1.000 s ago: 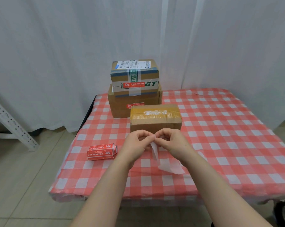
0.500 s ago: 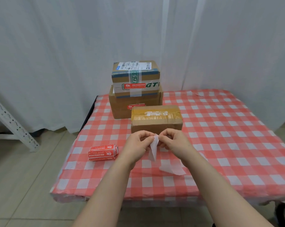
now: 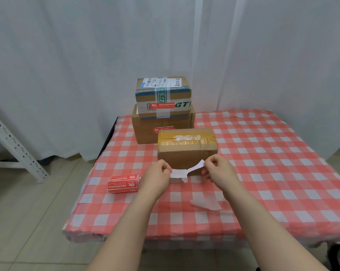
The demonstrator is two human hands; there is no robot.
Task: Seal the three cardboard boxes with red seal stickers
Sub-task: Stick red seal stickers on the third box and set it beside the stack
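Note:
Three cardboard boxes stand on the checked table. The top box (image 3: 163, 95) of the stack bears a red seal sticker (image 3: 162, 105); the larger box under it (image 3: 145, 131) bears another (image 3: 163, 129). The near box (image 3: 186, 147) with yellow tape stands in front. Just in front of it, my left hand (image 3: 157, 178) pinches a white strip (image 3: 178, 173), and my right hand (image 3: 217, 169) pinches a second strip (image 3: 195, 166) peeling away from it. Only white sides show, so I cannot tell which strip is sticker and which is backing.
A red pack of seal stickers (image 3: 124, 182) lies left of my left hand. A loose translucent backing paper (image 3: 205, 203) lies on the red-and-white tablecloth (image 3: 272, 173) near my right forearm. White curtains hang behind; a white metal frame (image 3: 14, 147) stands at the left.
My hands were together pinching one hanging white strip. They have moved apart sideways, and the strip now splits into two layers stretched between them.

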